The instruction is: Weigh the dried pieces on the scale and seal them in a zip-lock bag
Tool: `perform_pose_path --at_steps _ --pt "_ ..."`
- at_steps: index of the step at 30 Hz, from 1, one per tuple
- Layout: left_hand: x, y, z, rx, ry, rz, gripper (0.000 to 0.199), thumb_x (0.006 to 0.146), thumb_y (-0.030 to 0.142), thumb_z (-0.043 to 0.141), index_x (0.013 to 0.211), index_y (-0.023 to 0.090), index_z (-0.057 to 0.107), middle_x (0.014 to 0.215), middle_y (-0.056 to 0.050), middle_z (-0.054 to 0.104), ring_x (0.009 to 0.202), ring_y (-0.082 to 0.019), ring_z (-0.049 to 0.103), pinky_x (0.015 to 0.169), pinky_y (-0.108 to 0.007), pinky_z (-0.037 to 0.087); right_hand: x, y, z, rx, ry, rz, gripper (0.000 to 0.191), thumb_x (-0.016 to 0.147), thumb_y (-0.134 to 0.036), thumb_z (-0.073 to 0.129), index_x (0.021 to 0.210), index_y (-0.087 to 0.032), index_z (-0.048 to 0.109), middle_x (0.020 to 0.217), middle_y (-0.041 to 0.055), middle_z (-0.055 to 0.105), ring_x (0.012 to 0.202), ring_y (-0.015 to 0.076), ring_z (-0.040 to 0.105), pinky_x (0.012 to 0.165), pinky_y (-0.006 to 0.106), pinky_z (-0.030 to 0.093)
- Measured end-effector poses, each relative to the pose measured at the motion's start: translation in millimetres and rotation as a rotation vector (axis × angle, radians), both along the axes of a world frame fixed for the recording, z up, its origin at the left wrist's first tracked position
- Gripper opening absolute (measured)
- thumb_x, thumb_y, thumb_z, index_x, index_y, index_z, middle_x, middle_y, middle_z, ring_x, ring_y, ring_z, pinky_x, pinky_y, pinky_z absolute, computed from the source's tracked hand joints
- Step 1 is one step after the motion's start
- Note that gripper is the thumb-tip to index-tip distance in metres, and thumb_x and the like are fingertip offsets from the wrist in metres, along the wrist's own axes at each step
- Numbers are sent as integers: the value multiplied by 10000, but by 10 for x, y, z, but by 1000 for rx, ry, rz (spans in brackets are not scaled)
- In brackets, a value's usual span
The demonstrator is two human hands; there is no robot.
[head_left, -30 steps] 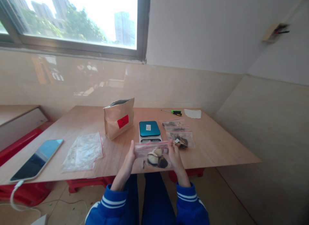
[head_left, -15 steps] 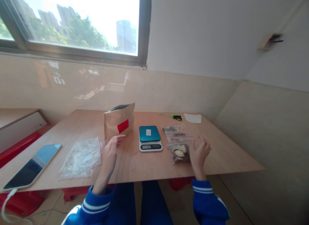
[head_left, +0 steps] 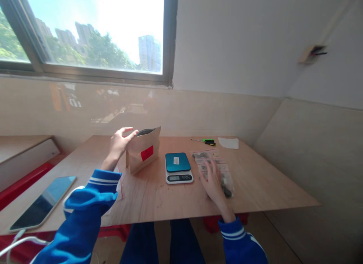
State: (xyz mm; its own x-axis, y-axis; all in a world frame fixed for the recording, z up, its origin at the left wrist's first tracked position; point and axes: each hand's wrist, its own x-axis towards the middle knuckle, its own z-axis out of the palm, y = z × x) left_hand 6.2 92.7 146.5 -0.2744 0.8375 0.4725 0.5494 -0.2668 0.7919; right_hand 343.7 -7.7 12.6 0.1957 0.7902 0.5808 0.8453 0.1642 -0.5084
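My left hand point(head_left: 120, 145) is at the top left corner of a brown paper pouch point(head_left: 136, 158) with a red label. Its thumb and fingers are apart beside the pouch's open mouth; whether they touch the rim is unclear. On the right, my right hand point(head_left: 212, 184) spreads its fingers over the nearest of several clear zip bags point(head_left: 227, 177), which hold dark and pale pieces. It partly hides that bag's contents. Between the hands sits a small kitchen scale point(head_left: 178, 162) with a blue-green plate and nothing on it but a white sticker.
My left sleeve mostly covers some clear plastic bags point(head_left: 120, 186). A phone point(head_left: 42, 203) with a white cable lies at the left edge. Screwdrivers point(head_left: 209, 142) and a white paper piece point(head_left: 228, 143) lie at the back right. A wall with a window stands behind the table.
My left hand has risen from above the clear plastic bags to the pouch's top. My right hand has moved left, from beside the nearest filled zip bag to over it.
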Motion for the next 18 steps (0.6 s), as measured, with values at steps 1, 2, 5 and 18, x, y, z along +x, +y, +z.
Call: perform_pose_path --at_steps 1,2,5,18 --pt "37 -22 -34 -26 -13 -71 395 711 466 691 989 186 688 1071 -115 712 1007 -275 645 897 -402 474 -174 24 178 22 22 154 488 936 -414 402 1374 -209 465 1512 147 348 1411 299 296 1113 561 272" --pt "84 -54 -67 -41 -23 -112 404 721 465 678 1014 186 683 1072 -113 719 993 -259 660 876 -370 488 -359 64 357 43 35 303 465 952 -388 392 1388 -236 450 1501 116 380 1404 253 322 1132 509 279" --pt "241 -175 -145 -15 -26 -106 392 795 481 584 1015 171 681 1049 -114 730 961 -230 680 848 -325 499 -898 284 795 94 38 669 452 966 -332 392 1414 -282 419 1448 60 471 1366 180 395 1146 404 312" --pt "328 -693 -333 -27 349 -121 310 908 378 440 959 190 681 797 -84 746 789 -254 712 683 -308 488 -1318 117 985 -72 -598 706 260 878 -31 445 932 -84 694 970 148 717 1026 247 619 1014 396 440"
